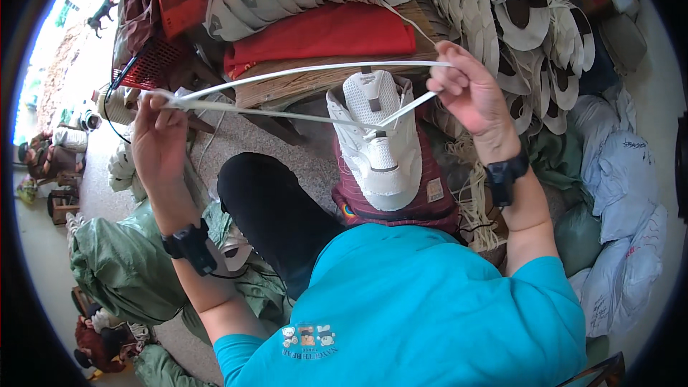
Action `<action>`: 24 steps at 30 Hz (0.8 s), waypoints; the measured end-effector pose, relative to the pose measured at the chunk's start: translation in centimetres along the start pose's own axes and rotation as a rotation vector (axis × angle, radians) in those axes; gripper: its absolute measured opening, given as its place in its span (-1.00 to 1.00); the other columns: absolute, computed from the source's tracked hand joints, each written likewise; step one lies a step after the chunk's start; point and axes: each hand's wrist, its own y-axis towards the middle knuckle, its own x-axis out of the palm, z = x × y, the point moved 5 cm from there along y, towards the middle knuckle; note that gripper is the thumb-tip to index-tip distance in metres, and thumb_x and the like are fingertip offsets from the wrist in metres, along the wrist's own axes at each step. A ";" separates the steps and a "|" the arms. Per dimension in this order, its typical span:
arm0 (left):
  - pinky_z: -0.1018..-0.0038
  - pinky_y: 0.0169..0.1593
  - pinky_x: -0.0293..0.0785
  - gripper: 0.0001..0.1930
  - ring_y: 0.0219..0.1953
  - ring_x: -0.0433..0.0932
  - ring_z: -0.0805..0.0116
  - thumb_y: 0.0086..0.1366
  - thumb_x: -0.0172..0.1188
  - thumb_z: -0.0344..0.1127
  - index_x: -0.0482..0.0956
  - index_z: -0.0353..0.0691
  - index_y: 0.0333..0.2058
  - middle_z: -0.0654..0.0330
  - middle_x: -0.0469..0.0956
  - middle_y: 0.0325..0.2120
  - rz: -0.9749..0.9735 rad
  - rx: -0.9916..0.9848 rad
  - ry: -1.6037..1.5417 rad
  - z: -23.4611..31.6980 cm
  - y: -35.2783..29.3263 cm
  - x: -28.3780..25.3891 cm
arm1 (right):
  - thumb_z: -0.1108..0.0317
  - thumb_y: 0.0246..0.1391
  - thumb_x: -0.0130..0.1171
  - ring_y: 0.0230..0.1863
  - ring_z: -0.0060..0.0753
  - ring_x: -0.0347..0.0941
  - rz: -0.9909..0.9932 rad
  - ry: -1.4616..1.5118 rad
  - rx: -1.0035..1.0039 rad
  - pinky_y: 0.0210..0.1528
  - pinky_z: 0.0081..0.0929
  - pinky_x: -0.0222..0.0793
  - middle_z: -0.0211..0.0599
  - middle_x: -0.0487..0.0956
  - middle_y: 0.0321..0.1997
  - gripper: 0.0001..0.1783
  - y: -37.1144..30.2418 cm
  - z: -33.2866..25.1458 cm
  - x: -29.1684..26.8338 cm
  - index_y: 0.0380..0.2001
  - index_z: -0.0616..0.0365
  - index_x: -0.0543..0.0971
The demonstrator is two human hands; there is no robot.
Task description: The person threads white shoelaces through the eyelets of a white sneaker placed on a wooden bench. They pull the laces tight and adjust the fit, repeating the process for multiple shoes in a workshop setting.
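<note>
While the left hand (pixel 159 136) and right hand (pixel 466 89) each clamp the white lace (pixel 287 72) taut, a white shoe upper (pixel 376 140) sits between; the green sacks' (pixel 118 261) contents are apparently hidden.

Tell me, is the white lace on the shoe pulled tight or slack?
Tight: the lace runs straight from the shoe to both raised hands.

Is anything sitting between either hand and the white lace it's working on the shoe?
Nothing visible. The left hand and right hand both grip the white lace directly, and it runs taut and unobstructed down to the white shoe on the lap.
</note>
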 end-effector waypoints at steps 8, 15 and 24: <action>0.47 -0.32 0.27 -0.79 -0.55 0.24 0.47 0.52 -0.10 -0.31 0.49 -0.27 -0.21 0.29 0.41 -0.50 0.727 0.008 -0.097 3.8 -2.6 -21.0 | 0.57 0.23 0.01 -0.64 -0.59 0.14 0.734 0.100 -0.194 -0.40 -0.54 0.29 -0.53 0.19 -0.64 -0.63 -7.0 -9.5 -20.5 0.11 0.27 0.33; 0.52 -0.63 0.06 -0.83 -0.72 0.07 0.52 0.50 -0.11 -0.37 0.47 -0.25 -0.21 0.35 0.29 -0.63 0.880 0.308 0.242 10.1 -4.8 -30.1 | 0.48 0.23 -0.01 -0.68 -0.56 0.16 1.080 -0.038 -0.446 -0.59 -0.52 0.18 -0.47 0.30 -0.61 -0.63 -24.8 -18.7 -40.3 0.10 0.19 0.46; 0.68 -0.40 0.27 -0.75 -0.51 0.31 0.69 0.49 -0.01 -0.30 0.63 -0.24 -0.11 0.34 0.59 -0.38 0.216 -0.002 0.944 -10.2 -4.8 -1.1 | 0.38 0.25 0.10 -0.57 -0.76 0.25 0.719 -0.676 0.044 -0.61 -0.74 0.15 -0.36 0.60 -0.23 -0.61 -10.8 -1.3 -18.7 0.13 0.22 0.47</action>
